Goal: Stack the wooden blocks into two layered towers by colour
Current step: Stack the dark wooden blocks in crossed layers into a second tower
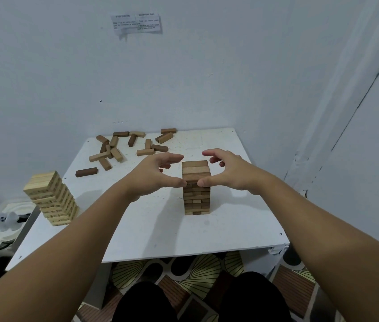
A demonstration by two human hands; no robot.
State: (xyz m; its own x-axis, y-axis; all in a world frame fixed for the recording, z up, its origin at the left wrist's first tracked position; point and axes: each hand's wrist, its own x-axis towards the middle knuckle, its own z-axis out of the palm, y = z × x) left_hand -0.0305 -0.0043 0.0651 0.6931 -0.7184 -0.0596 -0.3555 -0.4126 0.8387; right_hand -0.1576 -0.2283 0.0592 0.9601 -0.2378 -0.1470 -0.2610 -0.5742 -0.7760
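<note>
Fingers of left hand and right hand curve open; thumbs touch the brown tower, table centre. Tower topples easily: steady opposite sides. Loose blocks lie at 11 o'clock.

matt wooden blocks (smooth), matt white table
</note>
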